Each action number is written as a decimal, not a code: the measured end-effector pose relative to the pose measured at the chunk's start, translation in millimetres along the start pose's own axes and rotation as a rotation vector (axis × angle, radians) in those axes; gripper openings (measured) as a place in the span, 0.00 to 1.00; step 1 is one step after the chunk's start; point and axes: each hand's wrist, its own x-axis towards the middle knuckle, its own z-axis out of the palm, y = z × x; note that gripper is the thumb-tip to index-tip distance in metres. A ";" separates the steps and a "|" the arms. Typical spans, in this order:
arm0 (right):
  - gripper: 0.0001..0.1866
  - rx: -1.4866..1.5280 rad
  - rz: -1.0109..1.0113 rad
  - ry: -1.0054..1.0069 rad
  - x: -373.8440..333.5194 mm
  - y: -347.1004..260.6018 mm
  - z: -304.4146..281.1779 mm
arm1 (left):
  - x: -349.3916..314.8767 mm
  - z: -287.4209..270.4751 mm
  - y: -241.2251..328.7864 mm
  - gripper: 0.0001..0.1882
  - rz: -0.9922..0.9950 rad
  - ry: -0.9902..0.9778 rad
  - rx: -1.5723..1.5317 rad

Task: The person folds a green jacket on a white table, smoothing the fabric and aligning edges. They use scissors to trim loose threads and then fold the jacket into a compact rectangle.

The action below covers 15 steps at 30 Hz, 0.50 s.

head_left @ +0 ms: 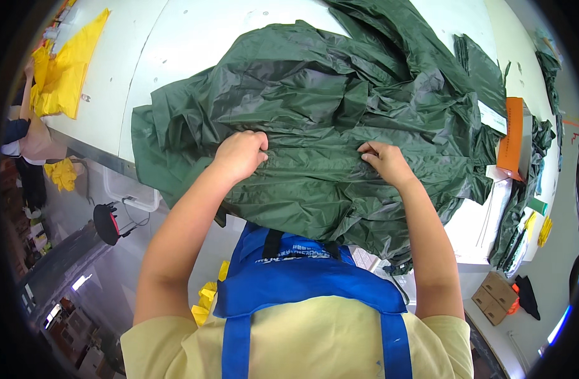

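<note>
A dark green waterproof garment (289, 95) lies spread and crumpled over the white table in front of me, its near edge hanging toward my blue apron. My left hand (242, 155) is closed with its fingers curled on the fabric, left of the middle. To its right, my right hand (385, 162) pinches the same garment between thumb and fingers. A fairly straight band of the cloth runs between the two hands. Both forearms reach in from below, and the fingertips are partly hidden by the hands and folds.
An orange box (510, 136) stands right of the garment, near more folded green cloth (482, 66). At the far left a co-worker's arm (26, 95) reaches to yellow cloth (71, 69) on the white table (175, 38). A stool (106, 224) and cardboard boxes (494, 297) stand lower down.
</note>
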 end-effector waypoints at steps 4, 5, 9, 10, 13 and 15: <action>0.08 -0.087 0.013 0.014 2.5 -5.5 1.3 | -2.5 11.6 -2.8 0.15 0.192 0.176 0.012; 0.08 -0.132 -0.029 0.016 3.1 -2.2 -2.4 | 0.6 12.0 1.0 0.14 0.135 0.120 -0.057; 0.09 -0.092 -0.003 0.019 4.4 -0.4 -4.4 | 11.2 12.6 15.5 0.09 0.032 0.031 -0.140; 0.10 -0.110 -0.015 0.025 5.7 0.9 -4.0 | 11.7 16.4 15.2 0.08 0.035 0.063 -0.106; 0.10 -0.149 -0.004 -0.007 9.3 -3.4 -7.2 | 14.8 28.4 11.6 0.07 0.024 0.107 -0.057; 0.11 -0.159 0.008 -0.018 11.8 -1.7 -6.6 | 17.8 32.1 11.5 0.07 -0.005 0.085 -0.062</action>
